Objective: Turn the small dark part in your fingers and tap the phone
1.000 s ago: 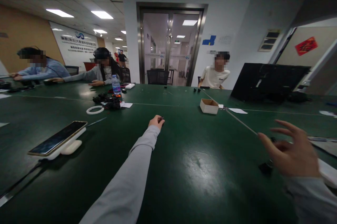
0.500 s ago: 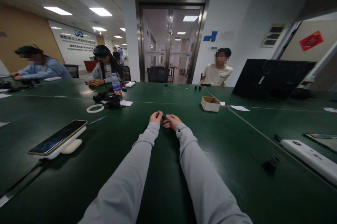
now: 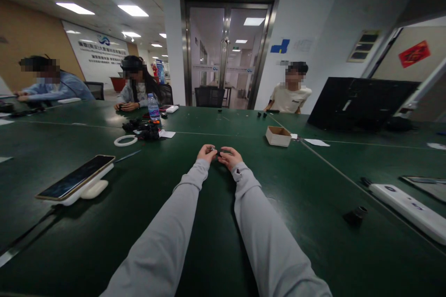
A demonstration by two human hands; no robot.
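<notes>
My left hand point(image 3: 206, 153) and my right hand point(image 3: 230, 157) meet above the green table, in the middle of the head view. Between them is a small black piece point(image 3: 218, 153), too small to name. The left fingers are pinched on a small bit with a light, metallic-looking glint point(image 3: 212, 149) at the end nearest the black piece. My right thumb and fingers close around the black piece from the other side. Whether the two parts are joined I cannot tell. Both forearms, in grey sleeves, reach forward.
A small open box point(image 3: 278, 136) stands ahead to the right. On the left are a phone point(image 3: 78, 176) on a white stand, a white ring point(image 3: 126, 141) and a water bottle point(image 3: 153, 107). A black cone-shaped part point(image 3: 356, 216) and a white power strip point(image 3: 407, 208) lie right. Several people sit across the table point(image 3: 195, 125).
My right fingers have lifted and spread a little around the small black piece. The hands stay at nearly the same place; the view has tilted slightly.
</notes>
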